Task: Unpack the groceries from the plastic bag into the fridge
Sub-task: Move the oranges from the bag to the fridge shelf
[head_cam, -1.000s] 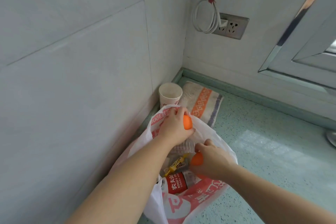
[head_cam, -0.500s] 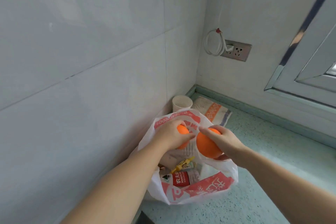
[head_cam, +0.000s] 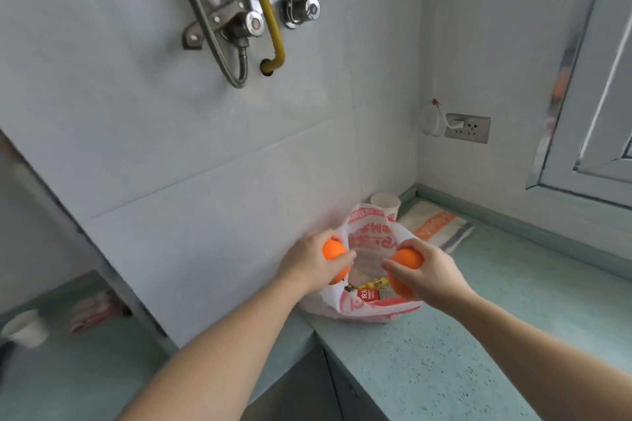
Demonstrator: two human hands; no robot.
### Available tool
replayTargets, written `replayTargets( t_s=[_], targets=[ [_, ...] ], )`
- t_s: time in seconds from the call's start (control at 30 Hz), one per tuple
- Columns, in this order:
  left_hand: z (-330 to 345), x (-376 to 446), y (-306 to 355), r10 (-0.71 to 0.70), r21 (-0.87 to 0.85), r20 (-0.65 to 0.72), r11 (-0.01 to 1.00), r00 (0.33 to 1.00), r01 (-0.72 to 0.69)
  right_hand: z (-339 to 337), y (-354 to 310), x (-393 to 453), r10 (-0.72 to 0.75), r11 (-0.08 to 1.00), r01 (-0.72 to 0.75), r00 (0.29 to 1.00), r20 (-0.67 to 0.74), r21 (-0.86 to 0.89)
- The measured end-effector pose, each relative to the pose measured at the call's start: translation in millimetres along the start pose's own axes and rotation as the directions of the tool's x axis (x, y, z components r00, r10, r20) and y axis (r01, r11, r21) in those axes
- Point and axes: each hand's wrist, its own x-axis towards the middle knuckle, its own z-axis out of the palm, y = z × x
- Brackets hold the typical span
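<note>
Green speckled counter [head_cam: 444,352] noted; plastic bag [head_cam: 369,239] as landmark. Left of bag: left hand [head_cam: 307,261] wrapped round orange [head_cam: 333,249]. Right of bag: right hand [head_cam: 432,272] wrapped round second orange [head_cam: 405,260]. Fruit judged firm, light, smooth; whole-palm hold judged sufficient.

Pale tiled walls [head_cam: 205,154] meeting in a corner. Right of the corner, a wall socket [head_cam: 468,128] (white cord coiled beside it). Farther right, a window frame [head_cam: 581,133]. Left and high up, shiny metal taps [head_cam: 253,22]. Below, a speckled green counter [head_cam: 461,345].

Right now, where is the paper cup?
In the head view, the paper cup stands in the counter's far corner, against the wall behind the plastic bag, left of the striped towel.
</note>
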Motion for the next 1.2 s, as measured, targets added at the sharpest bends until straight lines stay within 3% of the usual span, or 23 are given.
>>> replayTargets(
  t_s=[0.1, 0.23, 0.37, 0.53, 0.73, 0.9, 1.03, 1.2],
  targets=[
    [-36, -51, -17, -0.028, 0.029, -0.069, 0.999, 0.997, 0.030, 26, -33, -15, -0.086, 0.996, 0.087, 0.996, 0.027, -0.033],
    [-86, -142, -63, -0.170, 0.060, -0.201, 0.981, 0.965, 0.185, 89, -85, -47, -0.177, 0.981, 0.189, 0.967, 0.184, -0.049],
    [-136, -260, -117, -0.357, 0.004, -0.350, 0.924, 0.866, 0.383, 163, -149, -109, -0.292, 0.949, 0.314, 0.891, 0.349, -0.008],
    [-170, -434, -165, -0.531, -0.016, -0.480, 0.801, 0.698, 0.599, 250, -208, -235, -0.429, 0.872, 0.487, 0.715, 0.553, 0.048],
    [-185, -639, -174, -0.672, -0.100, -0.590, 0.612, 0.448, 0.785, 315, -263, -406, -0.561, 0.741, 0.633, 0.404, 0.723, 0.221],
    [-200, -786, -124, -0.700, -0.230, -0.684, 0.474, 0.205, 0.850, 340, -299, -525, -0.649, 0.598, 0.685, 0.109, 0.753, 0.417],
    [-192, -886, -54, -0.669, -0.322, -0.740, 0.264, -0.068, 0.909, 335, -326, -611, -0.704, 0.497, 0.619, -0.123, 0.700, 0.608],
    [-154, -964, 54, -0.616, -0.448, -0.684, -0.067, -0.391, 0.891, 305, -324, -711, -0.700, 0.364, 0.465, -0.436, 0.566, 0.807]
  ],
)
